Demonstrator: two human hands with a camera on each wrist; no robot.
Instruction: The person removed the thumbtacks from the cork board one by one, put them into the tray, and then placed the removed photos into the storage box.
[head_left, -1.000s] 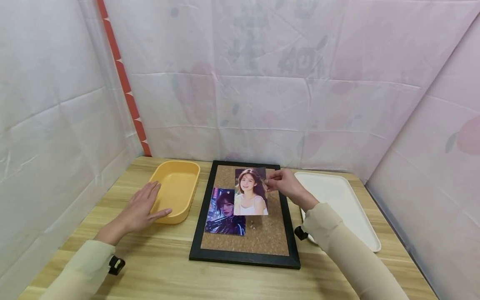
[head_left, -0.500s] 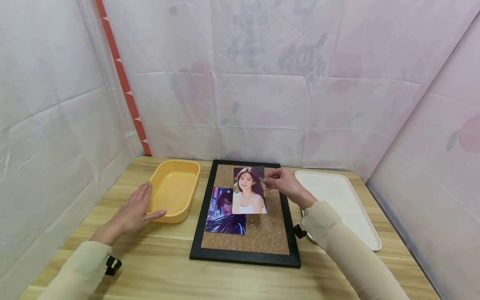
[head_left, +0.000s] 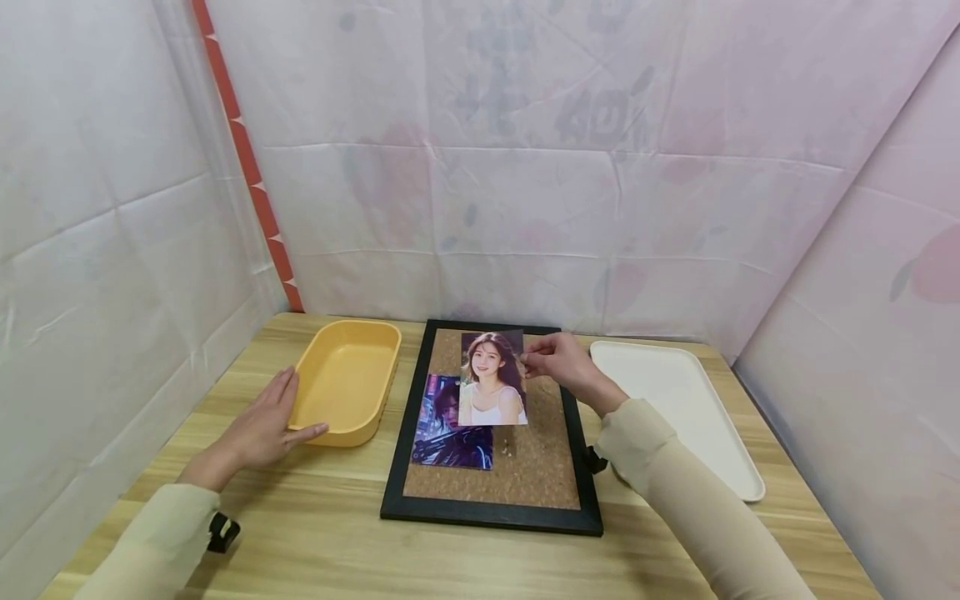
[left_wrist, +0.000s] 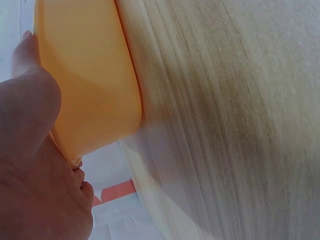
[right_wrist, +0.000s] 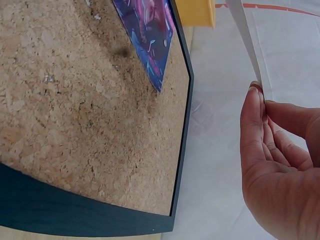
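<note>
My right hand (head_left: 562, 362) pinches the right edge of a portrait photo (head_left: 491, 383) between thumb and fingers. The photo is held above a black-framed cork board (head_left: 536, 479), and in the right wrist view it appears edge-on as a thin pale strip (right_wrist: 245, 42). Flat on the board's left part lies a purple-blue picture card (head_left: 453, 442), its upper right covered by the photo in the head view. My left hand (head_left: 258, 425) rests against a yellow tray (head_left: 352, 379), fingers laid along its left side and thumb by its near rim. The left wrist view has this hand (left_wrist: 40, 150) at the tray's corner.
A white shallow tray (head_left: 686, 408) lies to the right of the cork board on the wooden table (head_left: 322, 533). Pale printed curtains (head_left: 525, 208) hang close behind and along both sides, with a red strip (head_left: 247, 158) at the back left corner.
My right hand and the photo have shifted slightly left, over more of the picture card. My left hand has slid slightly left along the yellow tray's rim.
</note>
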